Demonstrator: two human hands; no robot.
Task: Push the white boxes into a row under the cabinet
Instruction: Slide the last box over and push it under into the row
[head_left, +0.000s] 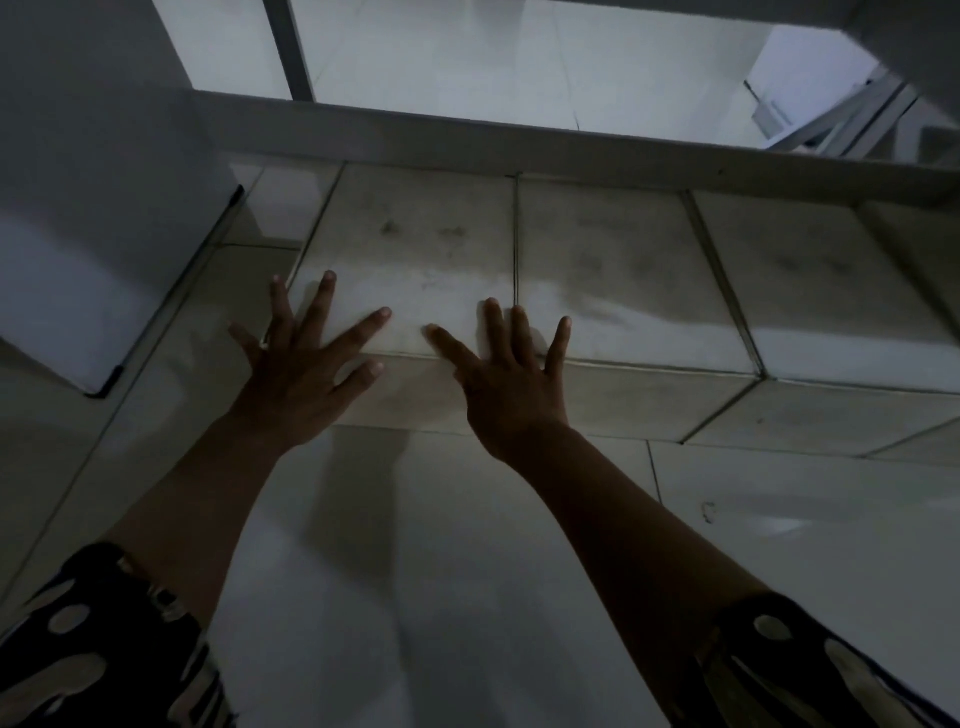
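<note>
Three white boxes lie side by side on the floor, their far ends tucked under the cabinet's lower edge (467, 132). The left box (421, 239) has my left hand (301, 374) flat on its near left corner, fingers spread. My right hand (509, 384) lies flat over the near edge where the left box meets the middle box (613, 260), fingers spread too. The right box (810, 275) is untouched. Neither hand grips anything.
A white cabinet or appliance side (93, 208) stands close at the left. Pale floor tiles (467, 545) stretch toward me. Folded metal legs (852, 119) lean at the back right. The scene is dim.
</note>
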